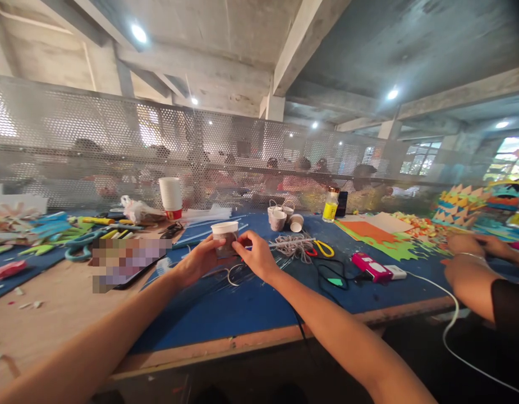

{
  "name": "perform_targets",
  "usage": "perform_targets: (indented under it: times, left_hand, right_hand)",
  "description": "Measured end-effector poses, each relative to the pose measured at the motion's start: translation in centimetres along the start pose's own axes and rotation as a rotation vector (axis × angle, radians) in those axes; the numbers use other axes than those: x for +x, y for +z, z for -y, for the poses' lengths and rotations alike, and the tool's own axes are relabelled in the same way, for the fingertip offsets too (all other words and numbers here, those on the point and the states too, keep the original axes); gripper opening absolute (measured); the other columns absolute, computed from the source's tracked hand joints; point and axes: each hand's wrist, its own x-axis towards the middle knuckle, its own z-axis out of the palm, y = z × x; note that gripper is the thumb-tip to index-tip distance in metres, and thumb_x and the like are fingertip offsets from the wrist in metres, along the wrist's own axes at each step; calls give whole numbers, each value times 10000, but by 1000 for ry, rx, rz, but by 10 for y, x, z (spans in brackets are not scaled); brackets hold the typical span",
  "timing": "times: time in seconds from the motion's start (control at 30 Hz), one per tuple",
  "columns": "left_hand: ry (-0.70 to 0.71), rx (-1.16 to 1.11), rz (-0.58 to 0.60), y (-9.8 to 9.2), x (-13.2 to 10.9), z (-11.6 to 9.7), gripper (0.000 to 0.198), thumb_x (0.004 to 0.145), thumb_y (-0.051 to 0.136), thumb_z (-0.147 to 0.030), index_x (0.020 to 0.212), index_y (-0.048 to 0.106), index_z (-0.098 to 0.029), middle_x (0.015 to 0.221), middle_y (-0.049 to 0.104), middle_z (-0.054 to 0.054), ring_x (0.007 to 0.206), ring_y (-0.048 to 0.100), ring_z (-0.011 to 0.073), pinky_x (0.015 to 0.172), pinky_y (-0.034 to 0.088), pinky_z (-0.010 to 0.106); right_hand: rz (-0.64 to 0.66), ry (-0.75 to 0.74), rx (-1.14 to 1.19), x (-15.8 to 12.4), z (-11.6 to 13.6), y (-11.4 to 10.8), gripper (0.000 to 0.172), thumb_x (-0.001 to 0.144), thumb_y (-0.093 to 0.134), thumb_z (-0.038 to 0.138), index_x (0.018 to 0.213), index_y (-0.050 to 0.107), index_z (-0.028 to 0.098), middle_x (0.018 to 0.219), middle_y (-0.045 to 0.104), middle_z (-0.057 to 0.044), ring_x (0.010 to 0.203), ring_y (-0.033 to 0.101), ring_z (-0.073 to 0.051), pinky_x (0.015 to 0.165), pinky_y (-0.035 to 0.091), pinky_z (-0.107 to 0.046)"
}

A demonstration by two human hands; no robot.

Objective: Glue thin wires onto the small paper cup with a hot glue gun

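Note:
A paper cup (225, 227) with a white rim and a brownish-grey wrapped side stands upright just above the blue mat. My left hand (199, 259) holds it from the left, thumb on the near side. On its right side my right hand (256, 252) presses closed fingertips against the wrapping; whether a strand lies between them is hidden. Below the cup a loose loop of pale cord (232, 276) hangs or lies. Behind to the right are several wrapped cups (278, 220), one tipped over. A heap of grey cord (293, 247) lies right of my right hand.
Left are a phone (135, 266), blue-handled scissors (80, 246) and a stack of white cups (170, 193). Right are yellow-handled scissors (324, 248), a glue bottle (331, 205), a magenta device (372, 267), coloured paper (368, 233) and another person's arm (472, 278). A perforated metal screen (225, 168) stands behind.

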Motion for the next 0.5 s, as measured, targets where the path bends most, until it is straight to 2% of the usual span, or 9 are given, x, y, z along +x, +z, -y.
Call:
perform_targets:
  times: [0.13,0.37,0.5]
  left_hand:
    - [-9,16,-1,1,-1,0,384,872,704,-271,1241,665,-176,1261,728,146,1102,714,314,979,554,462]
    - [-9,92,15,-4,3,5,416,850,765,-295,1233,681,-155,1304,708,185,1097,720,299,990,552,431]
    - [-6,99,13,-6,3,5,424,856,762,-309,1248,689,-166,1305,711,182,1109,715,302,994,556,429]
  right_hand:
    - [-7,24,58,0,5,-6,99,870,635,315,862,605,220,842,694,-2,801,664,-163,818,524,-288]
    - [-2,84,173,1,5,-8,172,879,628,388,872,602,219,821,692,3,755,671,-158,747,530,-276]
    - [-42,66,203,3,3,-9,186,885,628,396,876,600,213,837,693,-1,786,681,-158,788,532,-279]
